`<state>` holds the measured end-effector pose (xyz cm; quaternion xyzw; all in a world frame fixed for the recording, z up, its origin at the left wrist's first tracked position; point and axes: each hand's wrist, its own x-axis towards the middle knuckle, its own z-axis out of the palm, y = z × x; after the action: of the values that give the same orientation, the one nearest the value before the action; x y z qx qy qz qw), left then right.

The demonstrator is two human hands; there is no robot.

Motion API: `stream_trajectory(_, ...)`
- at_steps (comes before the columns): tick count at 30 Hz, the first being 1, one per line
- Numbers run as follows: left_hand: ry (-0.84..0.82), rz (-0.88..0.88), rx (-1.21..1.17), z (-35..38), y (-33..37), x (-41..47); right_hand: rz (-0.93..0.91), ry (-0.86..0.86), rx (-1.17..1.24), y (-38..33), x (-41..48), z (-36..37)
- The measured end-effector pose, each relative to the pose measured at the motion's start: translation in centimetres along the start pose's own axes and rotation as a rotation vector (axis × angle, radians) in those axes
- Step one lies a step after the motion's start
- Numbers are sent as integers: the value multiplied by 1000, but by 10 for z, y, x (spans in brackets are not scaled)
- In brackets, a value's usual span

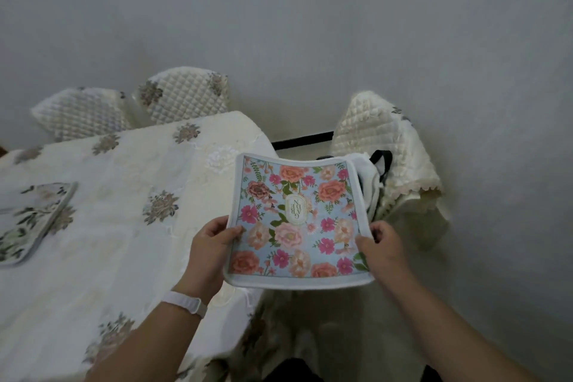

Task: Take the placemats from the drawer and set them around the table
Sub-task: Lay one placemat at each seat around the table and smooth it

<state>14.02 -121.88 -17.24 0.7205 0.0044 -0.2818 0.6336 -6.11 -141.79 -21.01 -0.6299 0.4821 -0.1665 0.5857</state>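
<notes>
Both hands, left hand (214, 239) and right hand (379, 243), pinch a floral placemat (294, 220) at centre frame, held off the worktop (130, 211) edge. Another placemat (31, 220) lies far left. The limp mat could sag, or drag the loose tablecloth (217, 139).

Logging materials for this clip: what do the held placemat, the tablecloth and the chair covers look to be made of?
Floral placemat: looks like padded fabric, matte printed face with a white bound edge; it bows between the left hand and right hand.
Tablecloth: cream cloth, seemingly embroidered with flowers; it drapes over the edge.
Chair covers: quilted fabric with a slight satin sheen, diamond stitching, lace trim.
</notes>
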Motion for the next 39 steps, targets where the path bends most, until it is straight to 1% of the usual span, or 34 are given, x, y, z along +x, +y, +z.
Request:
stream_trajectory(3,59,-23,-44,4,-4,20,0,-55,-44,-9,27,11)
stream_trajectory(7,96,-44,-82,11,-9,61,-23,-73,-143,-23,72,25)
stream_trajectory(13,104,-49,-141,17,-5,133,-39,-91,-258,-61,141,57)
stream_trajectory(16,123,-19,-148,16,6,163,-61,-100,-276,-84,169,77)
stream_trajectory(19,176,4,-160,9,13,183,-50,-122,-288,-100,193,97)
stream_trajectory(23,292,3,-232,-8,10,197,-48,-232,-345,-115,223,132)
stream_trajectory(28,461,-45,-328,-22,-11,203,-122,-368,-486,-136,263,191)
stream_trajectory(33,640,-90,-411,-24,-27,194,-271,-560,-636,-146,295,243)
stream_trajectory(36,690,-133,-416,-15,-42,185,-415,-668,-725,-146,314,273)
stream_trajectory(39,725,-225,-430,0,-60,179,-528,-746,-793,-142,336,299)
